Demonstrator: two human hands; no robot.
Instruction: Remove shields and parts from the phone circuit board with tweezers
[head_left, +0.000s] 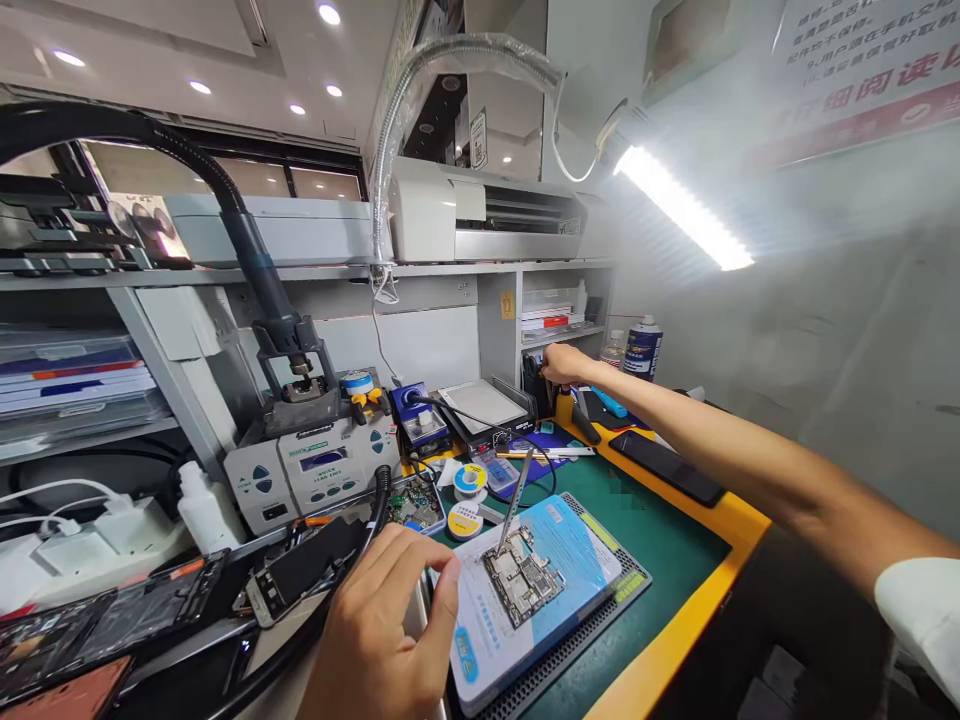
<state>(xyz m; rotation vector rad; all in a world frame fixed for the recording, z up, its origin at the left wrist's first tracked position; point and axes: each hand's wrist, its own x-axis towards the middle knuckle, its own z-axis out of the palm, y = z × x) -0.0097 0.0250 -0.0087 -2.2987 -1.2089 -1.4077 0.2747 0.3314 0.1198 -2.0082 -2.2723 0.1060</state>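
My left hand (382, 630) is low in the middle, fingers curled, thumb and forefinger pinched together at the left edge of a blue work pad (577, 540). Whether they hold anything there is hidden. On the pad lies a bare phone circuit board (523, 577). A pair of thin metal tweezers (517, 495) slants up from the board, apart from my fingers. My right arm stretches far to the back, where my right hand (561, 362) is closed at a dark tool holder (534, 385) under the shelf. What it grips I cannot make out.
The pad sits on a green mat (667, 545) with a yellow edge. Two solder spools (470, 479), a hot-air station (311, 465) with a black hose (379, 500), a blue soldering station (416, 410), a black phone (667, 466), bottles (643, 346) and opened phones (112, 605) surround it. A bright lamp (682, 205) hangs above.
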